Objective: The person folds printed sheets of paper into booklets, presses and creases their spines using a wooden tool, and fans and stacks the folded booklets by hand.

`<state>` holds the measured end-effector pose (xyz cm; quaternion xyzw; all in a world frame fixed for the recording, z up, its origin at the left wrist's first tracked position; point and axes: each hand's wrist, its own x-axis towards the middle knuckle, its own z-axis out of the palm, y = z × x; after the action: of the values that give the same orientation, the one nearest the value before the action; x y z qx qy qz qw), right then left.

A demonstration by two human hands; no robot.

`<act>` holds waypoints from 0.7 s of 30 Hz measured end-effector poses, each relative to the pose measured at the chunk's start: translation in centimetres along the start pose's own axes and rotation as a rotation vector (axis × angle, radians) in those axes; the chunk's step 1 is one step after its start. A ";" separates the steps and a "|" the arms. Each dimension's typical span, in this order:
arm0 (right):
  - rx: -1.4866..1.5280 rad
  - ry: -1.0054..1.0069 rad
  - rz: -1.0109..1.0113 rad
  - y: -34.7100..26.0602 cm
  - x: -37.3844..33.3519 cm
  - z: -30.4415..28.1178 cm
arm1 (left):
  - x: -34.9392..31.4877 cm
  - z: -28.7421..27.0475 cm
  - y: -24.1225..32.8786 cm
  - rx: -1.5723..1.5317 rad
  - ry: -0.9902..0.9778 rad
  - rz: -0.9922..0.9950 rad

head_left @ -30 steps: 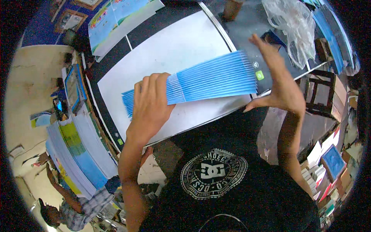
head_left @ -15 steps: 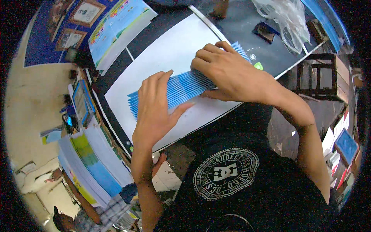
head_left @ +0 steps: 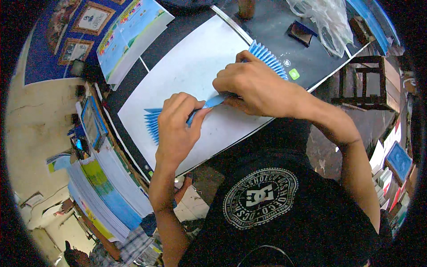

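Note:
A strip of blue pleated paper [head_left: 269, 58] lies across a large white sheet [head_left: 178, 66] on a black table. My left hand [head_left: 178, 120] is closed on it left of its middle, thumb and fingers pinching. Close by on the right, my right hand [head_left: 255, 86] grips the strip too, knuckles up. Between the two hands the paper is squeezed into a narrow band. Its pleats fan out past both hands, toward the left and the upper right. Part of the strip is hidden beneath my fingers.
Colourful printed sheets [head_left: 133, 38] are stacked at the table's far left. A clear plastic bag [head_left: 327, 20] and a small dark object [head_left: 301, 34] lie far right. A wooden stool [head_left: 387, 84] stands to the right. Paper stacks [head_left: 111, 191] and another person [head_left: 129, 247] are at left.
My hands have gone from lying over the spread pleats to pinching them. The middle has been gathered into a narrow band, and the right end now fans out.

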<state>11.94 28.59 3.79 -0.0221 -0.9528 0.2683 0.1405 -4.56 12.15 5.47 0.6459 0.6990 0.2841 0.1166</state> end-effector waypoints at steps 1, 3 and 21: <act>0.009 -0.001 -0.016 0.0 0.0 0.0 | 0.0 0.1 -0.1 0.000 0.003 0.003; 0.013 0.000 -0.032 -0.2 0.1 -0.4 | 0.0 0.2 -0.2 -0.009 0.044 0.041; -0.147 -0.155 -0.083 0.4 0.5 -0.1 | 0.2 0.1 -1.2 0.175 -0.183 0.172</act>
<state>11.44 29.04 3.74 0.0282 -0.9780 0.1927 0.0753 -5.49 12.34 4.75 0.7341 0.6498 0.1710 0.0983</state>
